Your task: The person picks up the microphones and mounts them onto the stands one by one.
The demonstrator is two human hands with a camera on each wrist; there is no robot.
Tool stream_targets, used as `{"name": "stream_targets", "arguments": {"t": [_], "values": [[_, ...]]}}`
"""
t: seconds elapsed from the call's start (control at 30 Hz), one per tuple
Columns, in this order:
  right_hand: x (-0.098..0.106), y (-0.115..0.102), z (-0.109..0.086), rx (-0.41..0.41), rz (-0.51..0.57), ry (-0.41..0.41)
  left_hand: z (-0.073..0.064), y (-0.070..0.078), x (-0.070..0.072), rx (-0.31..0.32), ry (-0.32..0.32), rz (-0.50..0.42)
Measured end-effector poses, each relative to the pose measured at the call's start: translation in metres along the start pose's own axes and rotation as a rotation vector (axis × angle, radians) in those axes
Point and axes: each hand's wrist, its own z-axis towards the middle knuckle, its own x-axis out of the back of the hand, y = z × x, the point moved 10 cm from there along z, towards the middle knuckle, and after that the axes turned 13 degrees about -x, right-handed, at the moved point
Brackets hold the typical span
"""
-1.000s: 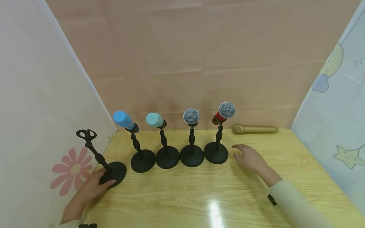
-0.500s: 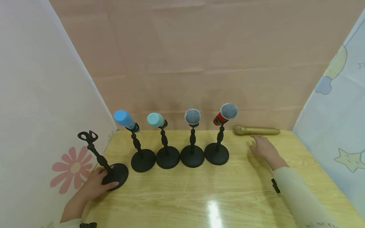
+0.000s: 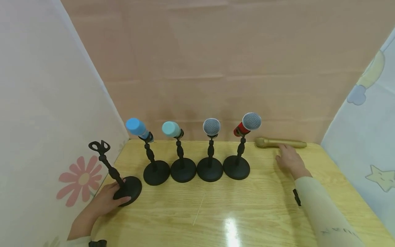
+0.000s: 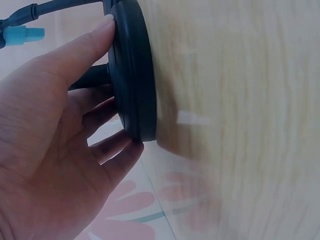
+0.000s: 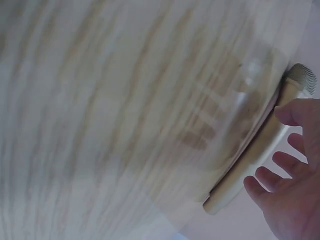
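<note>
At the left, my left hand point(image 3: 106, 201) grips the round black base of a microphone stand point(image 3: 131, 188), thumb over its top and fingers at its rim. In the left wrist view the base point(image 4: 132, 70) shows edge-on. The stand's clip point(image 3: 99, 146) holds nothing. My right hand point(image 3: 291, 159) reaches to a gold microphone point(image 3: 271, 142) lying along the table's back edge. Its fingers are spread and lightly bent in the right wrist view, the thumb overlapping the microphone's body point(image 5: 250, 160) there.
Between the hands several stands make a row, bearing a blue-topped microphone point(image 3: 136, 127), a mint-topped one point(image 3: 171, 129), a silver-mesh one point(image 3: 211, 127) and a red one point(image 3: 250, 121). A pink-beige wall point(image 3: 197, 68) rises behind the wooden table point(image 3: 172, 216); side panels flank it.
My right hand has moved back and to the right, from beside the red microphone's stand to the gold microphone. The left hand still holds its stand, shifted slightly right in view.
</note>
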Motion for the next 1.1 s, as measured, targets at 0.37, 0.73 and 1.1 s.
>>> {"name": "stream_targets", "arguments": {"t": [0.37,0.73,1.1], "values": [[-0.001,0.003,0.012,0.045,-0.018,0.032,-0.003,0.003,-0.004,0.02,-0.042,-0.062],[0.0,-0.004,0.021,0.044,-0.045,0.053,0.0,0.02,-0.004,-0.034,-0.051,-0.053],[-0.002,-0.011,0.012,0.125,-0.173,0.031,0.005,0.038,-0.011,-0.067,-0.092,-0.079]]}}
